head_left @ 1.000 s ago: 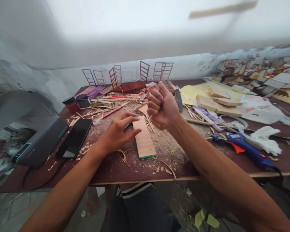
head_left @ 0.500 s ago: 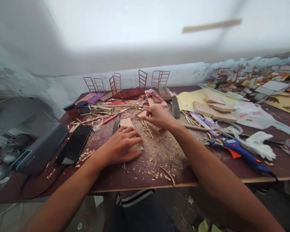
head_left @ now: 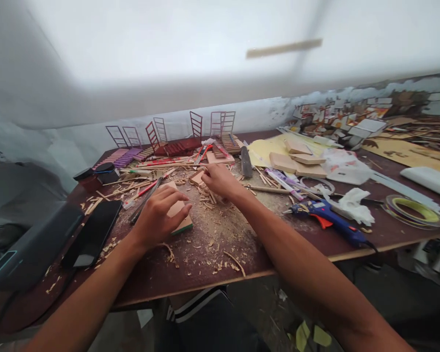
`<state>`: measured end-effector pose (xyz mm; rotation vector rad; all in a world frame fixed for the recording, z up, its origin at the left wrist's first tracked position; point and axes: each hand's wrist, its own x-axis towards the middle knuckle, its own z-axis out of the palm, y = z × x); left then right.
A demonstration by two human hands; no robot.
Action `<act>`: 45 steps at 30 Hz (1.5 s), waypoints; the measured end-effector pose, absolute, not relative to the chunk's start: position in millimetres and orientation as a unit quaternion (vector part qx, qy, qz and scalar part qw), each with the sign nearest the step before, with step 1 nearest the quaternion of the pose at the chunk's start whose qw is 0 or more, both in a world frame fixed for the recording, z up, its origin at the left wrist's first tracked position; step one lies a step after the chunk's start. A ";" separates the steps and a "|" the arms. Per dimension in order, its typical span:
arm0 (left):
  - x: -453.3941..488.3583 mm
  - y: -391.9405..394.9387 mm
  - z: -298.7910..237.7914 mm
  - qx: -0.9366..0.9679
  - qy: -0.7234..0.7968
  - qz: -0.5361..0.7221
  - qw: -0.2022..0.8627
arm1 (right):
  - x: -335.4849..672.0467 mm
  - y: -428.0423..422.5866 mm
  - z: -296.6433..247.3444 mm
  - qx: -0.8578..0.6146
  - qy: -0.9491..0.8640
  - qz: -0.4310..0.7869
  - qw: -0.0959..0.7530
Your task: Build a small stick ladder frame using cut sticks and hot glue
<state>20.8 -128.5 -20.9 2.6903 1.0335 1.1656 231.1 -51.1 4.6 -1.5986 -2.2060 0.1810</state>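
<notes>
My left hand [head_left: 164, 215] hovers over or lightly touches a pale wooden block [head_left: 181, 210] with a green edge, its fingers loosely apart. Beside this hand lies a dark, long flat tool [head_left: 145, 199], partly covered by it. Farther forward, my right hand [head_left: 218, 180] is closed, fingertips pinched by a small wooden piece [head_left: 197, 178] and a pile of thin sticks. What the pinch holds, if anything, I cannot make out. Wood shavings [head_left: 214, 244] are scattered around both hands.
A phone [head_left: 92, 234] and a dark speaker-like box [head_left: 33, 244] lie at left. To the right are a blue glue gun [head_left: 328, 220], stacked wooden blocks [head_left: 297, 161] and a tape roll [head_left: 412, 212]. Small ladder-back frames [head_left: 196, 124] stand at the back.
My left hand has shifted left and turned, uncovering more of the block's right end. My right hand stays closed near the sticks. The whole view has swung somewhat to the right.
</notes>
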 end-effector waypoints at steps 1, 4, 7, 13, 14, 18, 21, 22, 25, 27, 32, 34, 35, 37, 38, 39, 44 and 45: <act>24.0 -127.7 -18.3 0.872 0.330 0.362 0.002 | 232.7 -50.0 6.3 -0.579 -0.784 0.060 0.215; 39.0 -123.5 -8.6 0.909 0.306 0.280 -0.053 | 240.5 -41.8 8.4 -0.591 -0.756 0.074 0.271; 58.8 -112.8 -1.2 0.927 0.297 0.215 -0.079 | 252.6 -26.2 3.0 -0.583 -0.703 0.128 0.385; 93.0 -80.8 -7.9 0.929 0.332 0.161 -0.022 | 276.6 2.0 -7.9 -0.526 -0.605 0.223 0.555; 96.7 -76.4 -11.2 0.932 0.323 0.161 -0.015 | 279.1 3.8 -7.8 -0.516 -0.588 0.236 0.576; 102.1 -66.6 -22.6 0.934 0.306 0.184 0.013 | 283.4 4.7 -5.6 -0.479 -0.559 0.274 0.619; 97.1 -69.7 -23.4 0.938 0.300 0.171 0.023 | 282.6 3.1 -4.7 -0.468 -0.559 0.272 0.628; 94.7 -73.0 -21.7 0.939 0.298 0.169 0.026 | 281.9 2.6 -4.6 -0.466 -0.562 0.266 0.630; 87.3 -88.9 -13.2 0.947 0.267 0.175 0.041 | 280.2 1.2 -5.2 -0.459 -0.578 0.251 0.626; 82.6 -101.2 -7.9 0.956 0.218 0.182 0.072 | 279.2 0.0 -5.4 -0.454 -0.590 0.249 0.620; 69.7 -111.9 -6.7 0.922 0.213 0.280 0.163 | 272.4 -8.8 -0.4 -0.423 -0.613 0.250 0.619; 65.9 -105.7 -8.8 0.875 0.270 0.362 0.174 | 266.4 -15.9 3.4 -0.396 -0.638 0.248 0.612; 64.8 -101.6 -9.8 0.848 0.296 0.397 0.190 | 262.7 -20.0 5.2 -0.379 -0.655 0.249 0.605; 64.0 -93.3 -11.6 0.797 0.335 0.440 0.245 | 254.6 -28.5 7.7 -0.338 -0.687 0.262 0.588; 64.1 -89.7 -12.5 0.780 0.342 0.447 0.275 | 250.5 -32.5 8.4 -0.320 -0.700 0.269 0.579; 64.2 -86.6 -13.5 0.769 0.342 0.450 0.300 | 246.5 -36.3 8.7 -0.304 -0.712 0.275 0.571; 61.2 -75.3 -19.3 0.764 0.331 0.433 0.345 | 235.2 -45.4 6.9 -0.266 -0.748 0.302 0.528; 59.4 -73.4 -20.1 0.767 0.340 0.425 0.340 | 235.0 -45.3 6.8 -0.266 -0.745 0.314 0.525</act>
